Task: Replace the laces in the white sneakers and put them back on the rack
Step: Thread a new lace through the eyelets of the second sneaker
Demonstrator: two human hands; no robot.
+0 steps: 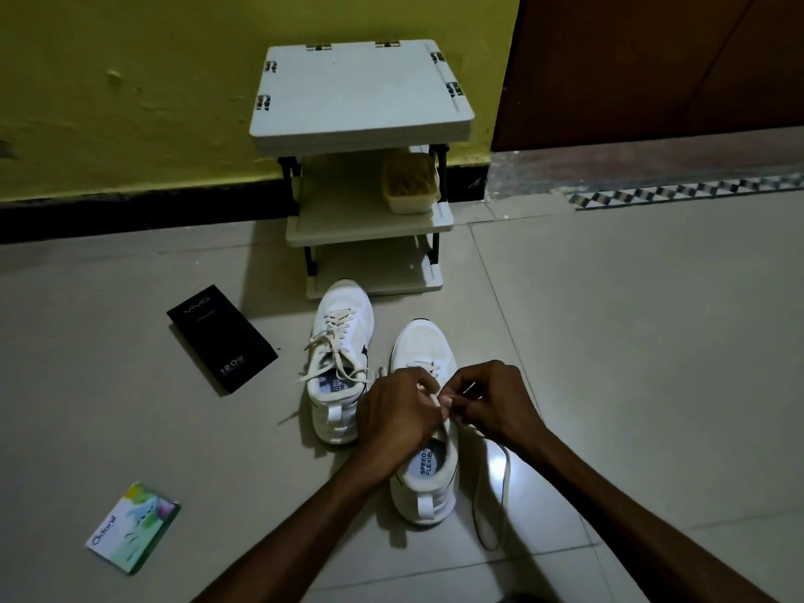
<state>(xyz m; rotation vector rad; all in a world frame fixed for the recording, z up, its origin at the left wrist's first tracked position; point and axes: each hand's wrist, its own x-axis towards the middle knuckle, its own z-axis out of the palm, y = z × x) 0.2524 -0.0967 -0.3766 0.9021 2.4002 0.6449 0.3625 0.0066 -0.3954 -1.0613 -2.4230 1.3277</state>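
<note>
- The rack (361,93) stands far and centre against the yellow wall. A tub (410,182) sits on its middle shelf, and the lowest shelf looks free for the pair.
- The left sneaker (343,306) sits on the floor just in front of the rack with its toe towards it. It is threaded, but the ends lie slack and untied.
- The right sneaker (424,346) stands just beside it and nearer, under both hands. It looks light, with a soft upper and a firmer sole. For the carry to the rack, the heel collar or the pull tab seems the surest hold.
- The left hand (393,413) hovers over the tongue, its fingers curled in and pinching a short white length of lace.
- The right hand (496,402) meets it fingertip to fingertip, closed in a fine pinch on the same lace.
- The lace (506,476) trails off to the right in a long loop on the floor. It is flat, limp and easily twisted, so it is best held close to the tip when feeding an eyelet.
</note>
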